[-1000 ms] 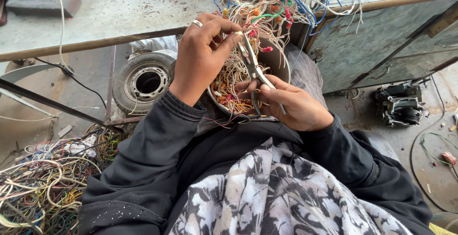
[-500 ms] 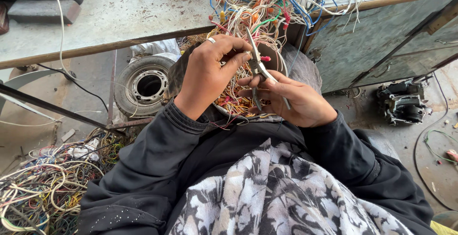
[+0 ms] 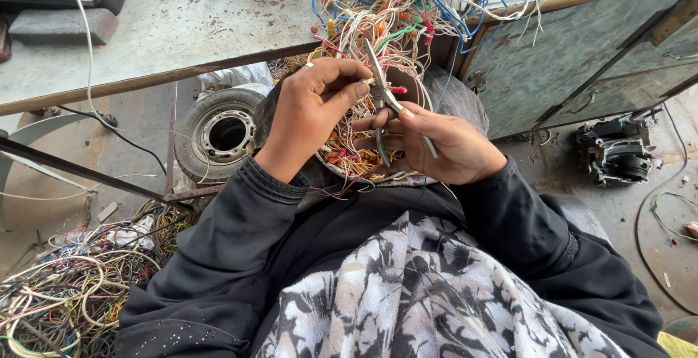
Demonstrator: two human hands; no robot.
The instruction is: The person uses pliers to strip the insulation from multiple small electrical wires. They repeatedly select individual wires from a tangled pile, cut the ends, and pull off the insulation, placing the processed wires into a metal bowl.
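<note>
**Pliers at work over a bowl of wires**

Sleeves of dark cloth and a grey patterned wrap fill the near edge of the view. Near left on the floor lies a heap of loose wires [image 3: 65, 292] in white, yellow and other colours. Just beyond the lap, the right hand [image 3: 443, 143] is clenched around the handles of a pair of metal pliers [image 3: 382, 100], whose nose points up and away towards the left hand. The left hand [image 3: 309, 107], wearing a ring, pinches a thin wire end between thumb and fingertips right at the nose of the pliers. Both hands hover over a round bowl [image 3: 429, 89] holding short cut wire pieces, resting at the person's lap. Left of the bowl, on the floor, lies a small wheel [image 3: 218, 133]. Farther off, a tangled wire bundle [image 3: 414, 2] in white, blue, orange and red hangs over the edge of the grey bench [image 3: 182, 31]. On the far right floor sits a dark machine part [image 3: 618, 158].
</note>
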